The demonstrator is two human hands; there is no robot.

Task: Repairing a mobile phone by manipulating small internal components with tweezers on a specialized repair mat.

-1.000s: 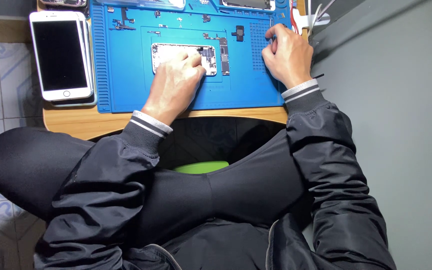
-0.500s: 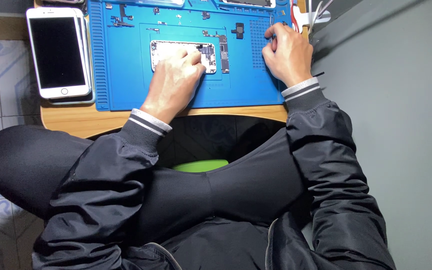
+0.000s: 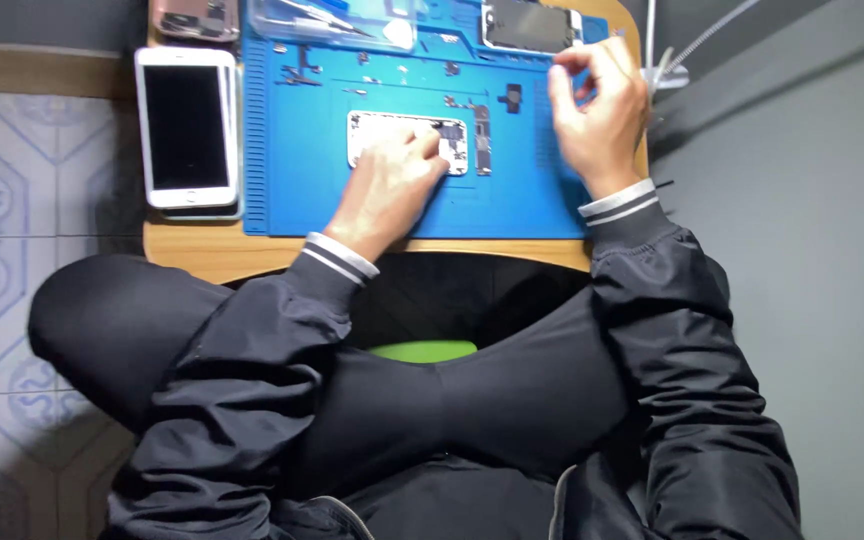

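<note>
An opened phone body (image 3: 384, 129) lies on a blue work mat (image 3: 292, 190), its insides showing. My left hand (image 3: 388, 185) rests on it, fingertips pressing its lower right part. My right hand (image 3: 600, 112) hovers at the mat's right edge, thumb and forefinger pinched together; whether something tiny sits between them is too small to tell. A narrow dark circuit board (image 3: 483, 140) lies just right of the phone body. Small parts (image 3: 512, 97) are scattered on the mat above it.
A white phone (image 3: 187, 127) lies face up on the wooden table (image 3: 192, 255), left of the mat. Another phone (image 3: 529, 25) and a clear tray (image 3: 327, 20) sit at the far edge. White cables (image 3: 687, 50) hang at the right. Tiled floor lies left.
The view has shifted so the table sits lower in the frame. My right hand has moved a little toward the far right corner of the mat. My left hand stays on the phone body.
</note>
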